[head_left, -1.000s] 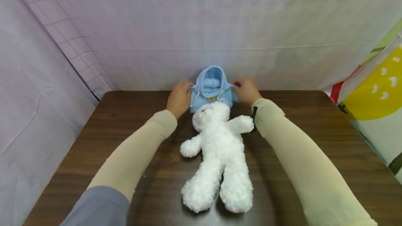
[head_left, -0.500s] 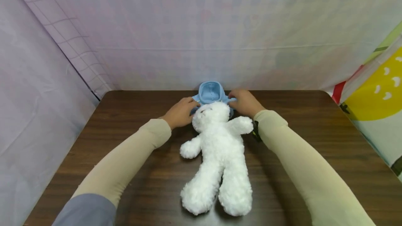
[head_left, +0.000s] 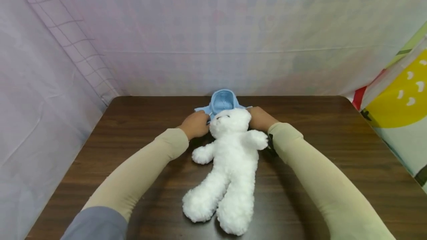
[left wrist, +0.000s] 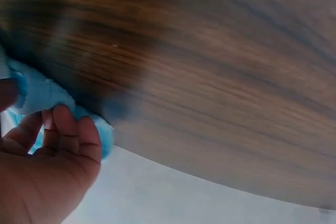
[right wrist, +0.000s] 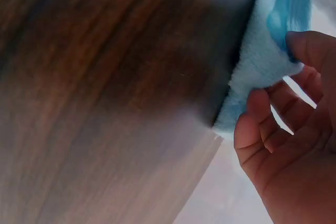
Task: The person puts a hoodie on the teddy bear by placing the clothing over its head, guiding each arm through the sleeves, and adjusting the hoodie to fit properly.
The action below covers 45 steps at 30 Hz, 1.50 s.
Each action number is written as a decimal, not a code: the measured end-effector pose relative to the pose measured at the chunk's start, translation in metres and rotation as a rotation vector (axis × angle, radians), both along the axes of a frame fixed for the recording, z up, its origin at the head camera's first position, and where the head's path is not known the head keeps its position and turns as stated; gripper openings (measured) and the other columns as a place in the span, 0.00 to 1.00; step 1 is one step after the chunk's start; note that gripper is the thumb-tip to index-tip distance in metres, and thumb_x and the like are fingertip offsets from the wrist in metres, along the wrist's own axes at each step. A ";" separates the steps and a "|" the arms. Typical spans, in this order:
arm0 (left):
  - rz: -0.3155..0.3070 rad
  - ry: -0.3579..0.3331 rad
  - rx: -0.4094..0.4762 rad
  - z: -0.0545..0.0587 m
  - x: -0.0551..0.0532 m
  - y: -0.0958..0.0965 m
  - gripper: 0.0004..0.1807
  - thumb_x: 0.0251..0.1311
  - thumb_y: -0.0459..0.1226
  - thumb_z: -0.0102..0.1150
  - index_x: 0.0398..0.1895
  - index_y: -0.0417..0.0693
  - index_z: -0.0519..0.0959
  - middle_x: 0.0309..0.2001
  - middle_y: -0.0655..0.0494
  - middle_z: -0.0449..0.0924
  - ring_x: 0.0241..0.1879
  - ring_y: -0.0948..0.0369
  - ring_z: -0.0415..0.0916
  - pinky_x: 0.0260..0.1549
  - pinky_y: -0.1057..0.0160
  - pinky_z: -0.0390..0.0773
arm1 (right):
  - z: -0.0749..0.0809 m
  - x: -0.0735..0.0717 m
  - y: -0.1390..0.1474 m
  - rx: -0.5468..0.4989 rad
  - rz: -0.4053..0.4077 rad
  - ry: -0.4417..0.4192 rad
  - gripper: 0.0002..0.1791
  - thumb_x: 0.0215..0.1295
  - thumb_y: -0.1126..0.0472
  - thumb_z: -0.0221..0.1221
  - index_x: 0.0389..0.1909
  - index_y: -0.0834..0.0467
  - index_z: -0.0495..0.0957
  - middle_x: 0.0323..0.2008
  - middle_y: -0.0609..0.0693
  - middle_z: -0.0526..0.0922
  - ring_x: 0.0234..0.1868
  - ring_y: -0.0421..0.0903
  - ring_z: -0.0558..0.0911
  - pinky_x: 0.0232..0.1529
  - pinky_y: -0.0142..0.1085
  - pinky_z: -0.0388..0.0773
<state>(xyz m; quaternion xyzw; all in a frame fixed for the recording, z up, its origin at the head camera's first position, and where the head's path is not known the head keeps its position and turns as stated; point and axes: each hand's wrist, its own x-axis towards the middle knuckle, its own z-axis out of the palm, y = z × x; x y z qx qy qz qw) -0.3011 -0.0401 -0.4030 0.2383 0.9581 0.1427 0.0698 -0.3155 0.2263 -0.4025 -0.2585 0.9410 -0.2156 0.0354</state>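
A white fluffy teddy bear (head_left: 235, 155) lies stretched out on the dark wood table (head_left: 310, 151), its legs toward me. Beyond its head, a small light-blue hoodie (head_left: 222, 100) lies with the hood opening facing up; the head hides much of its body. Left of the bear's head, my left hand (head_left: 196, 124) grips the hoodie's lower edge. On the other side my right hand (head_left: 261, 118) holds the opposite edge. The right wrist view shows thumb and fingers pinching the blue cloth (right wrist: 262, 51). Bunched cloth (left wrist: 44, 93) sits between the left thumb and fingers in the left wrist view.
A pale patterned curtain (head_left: 213, 32) hangs right behind the table's back edge. Another white cloth (head_left: 43, 121) closes off the left side. On the right hangs fabric with a yellow print (head_left: 397, 99).
The hoodie has come down and nearer, its hood now lower behind the bear's head. Both hands have shifted from its upper sides to its lower edges. The bear's legs have swung left.
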 end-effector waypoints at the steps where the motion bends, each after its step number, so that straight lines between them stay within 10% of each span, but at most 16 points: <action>1: -0.003 0.019 -0.008 0.000 0.000 0.001 0.12 0.72 0.37 0.52 0.44 0.41 0.83 0.39 0.48 0.79 0.40 0.54 0.74 0.41 0.55 0.75 | 0.002 0.000 0.000 0.007 -0.019 -0.017 0.09 0.68 0.63 0.55 0.37 0.62 0.82 0.38 0.59 0.84 0.46 0.60 0.82 0.51 0.54 0.76; 5: 0.012 0.019 0.036 -0.001 -0.001 0.002 0.11 0.68 0.30 0.51 0.39 0.41 0.84 0.32 0.51 0.79 0.32 0.56 0.73 0.35 0.57 0.73 | 0.008 -0.002 -0.001 0.025 -0.045 -0.043 0.08 0.66 0.63 0.53 0.32 0.62 0.80 0.34 0.57 0.84 0.41 0.57 0.82 0.47 0.53 0.77; 18: 0.078 -0.382 0.348 0.022 -0.002 -0.004 0.15 0.74 0.36 0.44 0.50 0.38 0.80 0.34 0.49 0.73 0.31 0.57 0.66 0.34 0.56 0.67 | 0.039 0.002 0.006 -0.052 -0.059 -0.170 0.11 0.72 0.62 0.52 0.45 0.58 0.82 0.41 0.53 0.83 0.40 0.50 0.77 0.44 0.47 0.73; 23: 0.121 -0.496 0.470 0.030 -0.003 -0.006 0.14 0.76 0.39 0.47 0.50 0.40 0.80 0.39 0.49 0.76 0.38 0.54 0.74 0.43 0.52 0.77 | 0.048 0.003 0.010 -0.151 -0.098 -0.280 0.13 0.73 0.62 0.51 0.50 0.62 0.81 0.29 0.53 0.80 0.27 0.51 0.75 0.32 0.45 0.74; 26: 0.142 -0.517 0.519 0.032 -0.004 -0.005 0.13 0.75 0.40 0.49 0.49 0.44 0.81 0.43 0.47 0.78 0.43 0.52 0.77 0.48 0.48 0.77 | 0.052 0.003 0.014 -0.231 -0.106 -0.353 0.15 0.75 0.61 0.48 0.51 0.64 0.79 0.28 0.55 0.79 0.25 0.53 0.76 0.29 0.46 0.76; 32: 0.162 -0.529 0.571 0.034 -0.003 -0.001 0.11 0.75 0.41 0.50 0.46 0.46 0.80 0.41 0.47 0.77 0.38 0.52 0.73 0.49 0.44 0.75 | 0.062 0.006 0.026 -0.241 -0.061 -0.432 0.26 0.80 0.47 0.39 0.61 0.62 0.73 0.57 0.59 0.75 0.48 0.54 0.78 0.48 0.54 0.78; 37: 0.166 -0.512 0.594 0.035 -0.002 0.001 0.11 0.74 0.41 0.51 0.45 0.47 0.81 0.39 0.49 0.77 0.33 0.55 0.71 0.47 0.44 0.74 | 0.072 0.014 0.031 -0.180 0.016 -0.517 0.31 0.75 0.42 0.49 0.68 0.59 0.65 0.64 0.59 0.68 0.59 0.56 0.72 0.56 0.57 0.73; 45: 0.146 -0.479 0.660 0.042 0.001 0.005 0.10 0.74 0.42 0.53 0.46 0.48 0.81 0.45 0.51 0.77 0.44 0.54 0.73 0.52 0.44 0.74 | 0.076 0.024 0.028 -0.028 0.035 -0.360 0.41 0.64 0.37 0.62 0.70 0.56 0.63 0.64 0.56 0.69 0.61 0.53 0.72 0.58 0.54 0.70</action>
